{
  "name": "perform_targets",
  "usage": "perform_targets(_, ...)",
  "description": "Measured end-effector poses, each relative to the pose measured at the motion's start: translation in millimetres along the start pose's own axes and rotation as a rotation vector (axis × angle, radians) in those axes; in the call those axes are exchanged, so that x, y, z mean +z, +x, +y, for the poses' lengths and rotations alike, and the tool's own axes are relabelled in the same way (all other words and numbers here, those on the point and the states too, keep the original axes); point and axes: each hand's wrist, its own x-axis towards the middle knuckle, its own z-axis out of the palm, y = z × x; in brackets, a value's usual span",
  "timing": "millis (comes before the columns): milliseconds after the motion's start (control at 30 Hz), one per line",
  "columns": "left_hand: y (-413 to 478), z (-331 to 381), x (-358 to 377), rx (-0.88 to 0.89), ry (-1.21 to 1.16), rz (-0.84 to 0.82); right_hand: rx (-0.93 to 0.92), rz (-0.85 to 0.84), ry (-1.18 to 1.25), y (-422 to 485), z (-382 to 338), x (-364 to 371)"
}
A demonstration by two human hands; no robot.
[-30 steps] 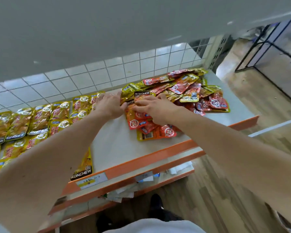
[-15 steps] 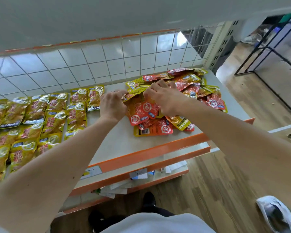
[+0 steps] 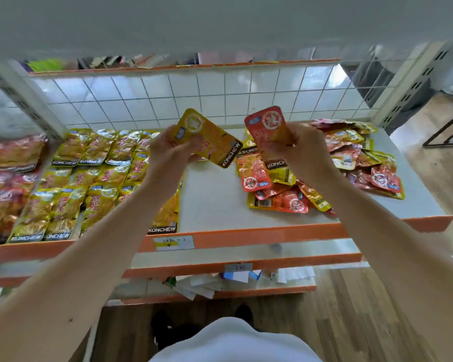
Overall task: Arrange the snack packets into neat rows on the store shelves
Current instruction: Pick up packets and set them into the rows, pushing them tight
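Both hands have come up off the heap since half a second ago, and each now lifts a packet clear of the shelf [image 3: 212,202]. I see my left hand [image 3: 168,150] grasping a yellow packet [image 3: 212,139], which is tilted with its KONCHEW end pointing right. My right hand [image 3: 298,150] grasps a red packet [image 3: 266,126] held upright, round logo at the top. The two packets are near each other but apart.

Under them a bare strip of shelf runs from the wire grid back [image 3: 220,95] to the orange front edge [image 3: 246,235]. That strip is my open room. It lies between the yellow rows [image 3: 89,165] on the left and the loose pile [image 3: 351,158] of red and yellow packets on the right. The nearest row packets reach the front edge, and the pile's near packets stop just short of it. Darker red packets [image 3: 8,158] fill the far left. An upper shelf underside [image 3: 220,22] hangs over the far side. The camera has also tipped up, so more of the grid shows.
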Motion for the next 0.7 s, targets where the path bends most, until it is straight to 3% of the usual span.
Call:
perform_targets(167,-10,1,-28,-0.072,0.074,0.046,0.175,-0.075,0.341,-8,-13,36)
perform_targets(300,-15,-1,-40,-0.128,0.164,0.035,0.304,-0.116,0.462,-15,-18,57)
perform_targets(433,-14,-14,-47,-0.134,0.375,0.120,0.417,-0.179,0.468,-20,-20,67)
perform_targets(700,-14,-35,-40,-0.129,0.472,0.164,0.439,-0.182,0.504,-22,-22,74)
